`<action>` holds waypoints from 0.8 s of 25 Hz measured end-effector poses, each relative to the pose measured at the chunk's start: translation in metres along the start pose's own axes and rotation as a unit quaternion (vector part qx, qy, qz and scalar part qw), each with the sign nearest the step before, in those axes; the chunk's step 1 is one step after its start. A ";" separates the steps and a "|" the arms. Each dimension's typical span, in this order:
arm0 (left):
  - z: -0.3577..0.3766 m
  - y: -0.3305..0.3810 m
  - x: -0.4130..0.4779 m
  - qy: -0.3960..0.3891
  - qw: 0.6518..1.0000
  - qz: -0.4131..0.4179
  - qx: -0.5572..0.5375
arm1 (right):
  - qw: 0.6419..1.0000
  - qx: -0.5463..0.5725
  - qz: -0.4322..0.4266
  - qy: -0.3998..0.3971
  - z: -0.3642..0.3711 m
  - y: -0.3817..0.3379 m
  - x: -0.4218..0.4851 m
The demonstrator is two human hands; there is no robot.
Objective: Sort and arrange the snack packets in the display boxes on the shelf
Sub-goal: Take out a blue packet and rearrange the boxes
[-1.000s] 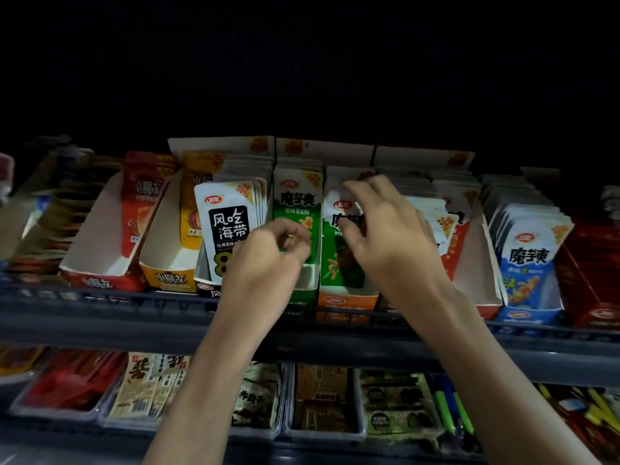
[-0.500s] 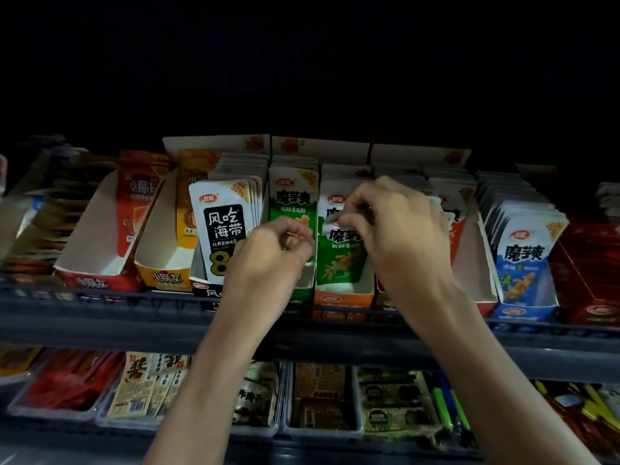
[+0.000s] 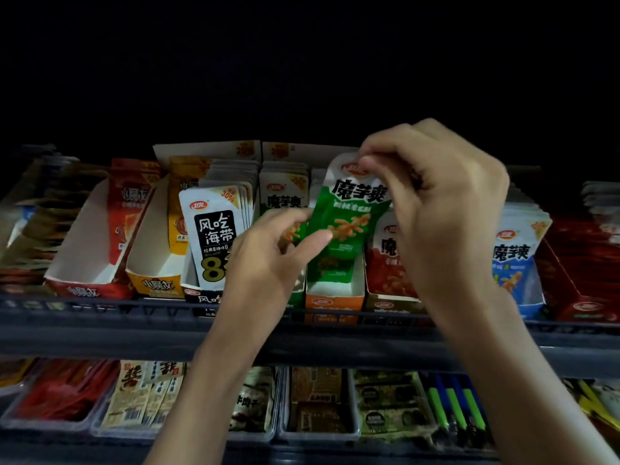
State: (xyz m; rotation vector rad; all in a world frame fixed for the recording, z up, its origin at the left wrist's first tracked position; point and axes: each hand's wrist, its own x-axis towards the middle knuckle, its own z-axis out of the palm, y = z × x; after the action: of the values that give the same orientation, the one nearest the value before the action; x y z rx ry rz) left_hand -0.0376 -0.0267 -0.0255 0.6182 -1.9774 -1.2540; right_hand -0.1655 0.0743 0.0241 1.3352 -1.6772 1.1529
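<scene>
A green and white snack packet [image 3: 349,216] hangs lifted above the orange-fronted display box [image 3: 333,298]. My right hand [image 3: 432,203] pinches its top edge. My left hand [image 3: 271,260] pinches its lower left corner between thumb and fingers. Left of it stands a box of white packets with green print [image 3: 283,193], partly hidden by my left hand. Further left a black and white packet [image 3: 214,236] fronts its own row. A red packet [image 3: 385,263] shows behind the lifted one, and a blue packet [image 3: 513,260] stands to the right.
Two half-empty boxes, one red [image 3: 84,283] and one yellow [image 3: 157,280], sit at the left of the dark shelf rail [image 3: 100,317]. A red box [image 3: 583,276] is at the far right. The lower shelf holds clear trays of packets [image 3: 318,401] and green-capped pens [image 3: 456,407].
My right hand has pulled the green packet up and out of the orange box. My left hand has opened from a curled pinch and now takes the packet's lower corner.
</scene>
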 end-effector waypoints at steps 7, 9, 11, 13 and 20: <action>-0.002 0.019 -0.011 -0.014 0.990 0.060 -0.126 | 0.925 0.252 0.278 -0.061 -0.015 -0.001 0.005; -0.001 0.017 -0.010 0.011 0.987 0.069 -0.146 | 0.863 0.329 0.368 -0.106 -0.015 0.000 0.003; 0.001 0.018 -0.009 0.031 0.985 0.074 -0.155 | 0.830 0.354 0.404 -0.150 -0.013 -0.001 -0.003; 0.002 0.020 -0.009 0.036 0.984 0.073 -0.158 | 0.829 0.353 0.402 -0.161 -0.011 0.000 -0.006; 0.001 0.017 -0.010 0.017 0.985 0.063 -0.162 | 0.839 0.379 0.364 -0.143 -0.011 0.003 -0.009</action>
State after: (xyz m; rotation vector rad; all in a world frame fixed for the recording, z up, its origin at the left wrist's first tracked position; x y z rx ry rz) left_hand -0.0323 -0.0121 -0.0139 0.3456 -1.7057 -1.4350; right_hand -0.1660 0.0878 0.0193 1.3696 -2.1415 2.3478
